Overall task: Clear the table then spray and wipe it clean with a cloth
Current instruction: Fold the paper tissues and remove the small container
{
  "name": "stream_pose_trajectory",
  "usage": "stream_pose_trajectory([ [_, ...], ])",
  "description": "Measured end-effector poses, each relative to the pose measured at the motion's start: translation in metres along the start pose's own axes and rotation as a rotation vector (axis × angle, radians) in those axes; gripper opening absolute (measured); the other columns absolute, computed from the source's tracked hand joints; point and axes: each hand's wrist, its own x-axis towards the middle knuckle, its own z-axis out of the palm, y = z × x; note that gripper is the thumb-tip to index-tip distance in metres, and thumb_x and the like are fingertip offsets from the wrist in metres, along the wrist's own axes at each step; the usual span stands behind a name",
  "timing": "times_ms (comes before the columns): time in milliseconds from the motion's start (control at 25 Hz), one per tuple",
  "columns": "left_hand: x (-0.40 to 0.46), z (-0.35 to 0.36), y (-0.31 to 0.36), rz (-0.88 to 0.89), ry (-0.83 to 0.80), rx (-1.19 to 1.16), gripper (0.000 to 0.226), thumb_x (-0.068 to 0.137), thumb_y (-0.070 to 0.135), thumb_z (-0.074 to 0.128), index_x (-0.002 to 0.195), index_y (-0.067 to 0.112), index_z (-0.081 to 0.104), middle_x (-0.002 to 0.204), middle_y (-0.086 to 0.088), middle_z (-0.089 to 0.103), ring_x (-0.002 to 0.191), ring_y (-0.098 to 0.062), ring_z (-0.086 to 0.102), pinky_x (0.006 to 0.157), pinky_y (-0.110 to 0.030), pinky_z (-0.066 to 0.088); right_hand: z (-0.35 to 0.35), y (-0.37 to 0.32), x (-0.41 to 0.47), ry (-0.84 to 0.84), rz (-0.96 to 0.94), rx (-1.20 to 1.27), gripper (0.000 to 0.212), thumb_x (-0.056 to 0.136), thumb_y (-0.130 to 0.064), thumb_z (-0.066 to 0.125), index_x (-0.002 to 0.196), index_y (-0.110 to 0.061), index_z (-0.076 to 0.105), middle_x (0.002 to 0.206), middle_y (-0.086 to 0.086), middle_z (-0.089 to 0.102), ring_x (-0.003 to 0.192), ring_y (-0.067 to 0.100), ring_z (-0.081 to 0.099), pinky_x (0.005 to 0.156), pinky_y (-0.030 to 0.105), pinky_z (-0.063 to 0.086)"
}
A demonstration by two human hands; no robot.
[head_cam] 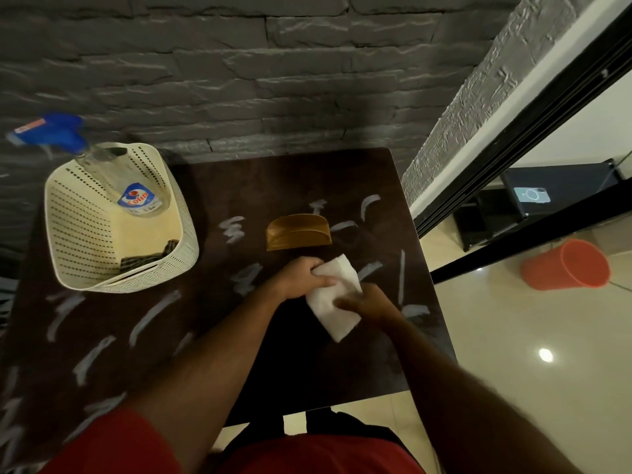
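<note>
A folded white cloth (337,297) sits above the dark brown table (212,336), held between both hands. My left hand (301,277) grips its upper left edge with the thumb across it. My right hand (371,302) pinches its lower right side. White chalky streaks (154,318) mark much of the tabletop. A clear spray bottle (113,176) with a blue trigger head stands tilted in a cream perforated basket (85,265) at the table's back left.
A brown plastic holder (297,232) stands on the table just beyond the hands. A dark folded item lies in the basket's near corner. A grey stone wall runs behind the table. To the right, on the tiled floor, lies an orange bucket (567,265).
</note>
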Motion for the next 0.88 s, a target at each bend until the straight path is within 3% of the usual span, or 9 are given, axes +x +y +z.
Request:
stream_pose_trajectory([
  [80,-0.014,-0.018,-0.007,-0.014,0.049,-0.109,0.031,0.084,0.034,0.070,0.112,0.020,0.064,0.105,0.005,0.068,0.101,-0.013,0.064,0.081,-0.027,0.051,-0.001,-0.018,0.002,-0.037,-0.038,-0.064,0.030,0.083,-0.025,0.075,0.107,-0.009,0.065,0.104,0.010,0.071,0.090,0.018,0.068,0.081,0.036,0.059],
  [160,-0.026,-0.035,-0.018,-0.046,0.075,-0.073,0.038,0.084,0.033,0.071,0.119,0.022,0.060,0.113,0.006,0.065,0.107,-0.014,0.061,0.083,-0.029,0.050,0.001,-0.042,0.001,-0.059,-0.088,-0.237,0.019,0.086,-0.024,0.072,0.102,-0.015,0.065,0.097,0.004,0.068,0.085,0.013,0.065,0.072,0.027,0.054],
  [280,-0.039,-0.047,-0.022,-0.008,0.217,0.342,0.075,0.076,0.042,0.075,0.140,0.033,0.038,0.132,0.011,0.049,0.125,-0.014,0.043,0.102,-0.041,0.041,0.010,-0.076,0.005,-0.044,-0.219,-0.717,0.023,0.090,-0.024,0.067,0.112,-0.018,0.066,0.100,0.000,0.066,0.085,0.013,0.062,0.075,0.026,0.051],
  [360,-0.044,-0.047,-0.021,0.158,0.330,0.639,0.089,0.075,0.049,0.072,0.148,0.035,0.023,0.145,0.008,0.039,0.132,-0.017,0.036,0.109,-0.043,0.033,0.019,-0.096,0.007,-0.031,-0.276,-0.874,0.027,0.091,-0.022,0.065,0.118,-0.020,0.066,0.104,0.000,0.066,0.094,0.016,0.063,0.084,0.031,0.052],
  [440,-0.044,-0.050,-0.021,0.295,0.393,0.807,0.076,0.081,0.047,0.067,0.146,0.034,0.030,0.143,0.007,0.044,0.127,-0.016,0.041,0.104,-0.039,0.037,0.023,-0.114,0.009,0.023,-0.328,-0.930,0.025,0.092,-0.022,0.063,0.117,-0.019,0.065,0.109,0.002,0.067,0.102,0.019,0.064,0.091,0.035,0.053],
  [520,-0.042,-0.067,-0.017,0.364,0.473,0.808,0.042,0.087,0.038,0.063,0.128,0.033,0.056,0.120,0.008,0.061,0.109,-0.015,0.050,0.092,-0.036,0.041,0.017,-0.133,0.013,0.103,-0.364,-0.940,0.021,0.093,-0.022,0.062,0.113,-0.017,0.066,0.105,0.004,0.068,0.102,0.021,0.066,0.092,0.036,0.053],
  [600,-0.037,-0.087,-0.008,0.407,0.558,0.791,0.020,0.090,0.031,0.059,0.107,0.030,0.067,0.098,0.007,0.068,0.095,-0.016,0.052,0.081,-0.034,0.039,0.005,-0.156,0.019,0.167,-0.383,-0.947,0.019,0.094,-0.023,0.061,0.111,-0.016,0.067,0.100,0.003,0.067,0.098,0.020,0.066,0.089,0.036,0.054],
  [720,-0.024,-0.111,0.010,0.453,0.675,0.885,0.013,0.090,0.031,0.059,0.099,0.029,0.069,0.092,0.007,0.068,0.091,-0.017,0.053,0.074,-0.032,0.033,-0.011,-0.185,0.031,0.258,-0.491,-0.940,0.017,0.094,-0.020,0.060,0.107,-0.019,0.070,0.097,0.001,0.069,0.093,0.018,0.066,0.082,0.034,0.053],
  [880,-0.005,-0.120,0.013,0.368,0.681,0.934,0.013,0.091,0.031,0.057,0.098,0.028,0.068,0.092,0.007,0.067,0.090,-0.016,0.054,0.077,-0.035,0.040,-0.012,-0.184,0.053,0.288,-0.535,-0.907,0.017,0.095,-0.017,0.057,0.106,-0.020,0.069,0.097,0.002,0.070,0.089,0.018,0.066,0.083,0.037,0.056],
])
